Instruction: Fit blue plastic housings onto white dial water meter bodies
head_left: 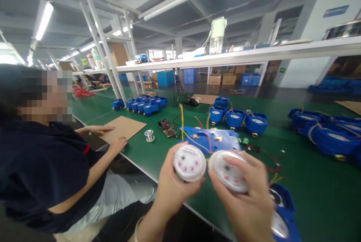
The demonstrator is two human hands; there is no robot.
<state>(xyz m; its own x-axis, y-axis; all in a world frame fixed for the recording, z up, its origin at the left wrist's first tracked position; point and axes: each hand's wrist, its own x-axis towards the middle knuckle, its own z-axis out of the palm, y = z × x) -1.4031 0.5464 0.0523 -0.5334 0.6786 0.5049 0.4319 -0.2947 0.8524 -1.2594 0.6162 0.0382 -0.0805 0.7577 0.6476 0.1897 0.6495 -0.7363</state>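
Note:
My left hand [176,182] is wrapped round a water meter register [189,162], a round white dial with small red pointers and a row of digits. In my right hand [248,193] is a second water meter register [229,172], its dial partly covered by my fingers and slightly blurred. The two dials are held side by side above the table's front edge, faces turned up toward me. Just beyond them lies a blue fixture plate [225,138] with brass-coloured fittings, and red and yellow wires rise around it.
Blue water meter bodies stand behind the plate [234,118], at the right [332,136] and at the near right [283,215]. A solder spool [149,135] and a dark device [167,127] lie left of centre. A co-worker [42,159] sits at left, hands on a cardboard sheet [126,127].

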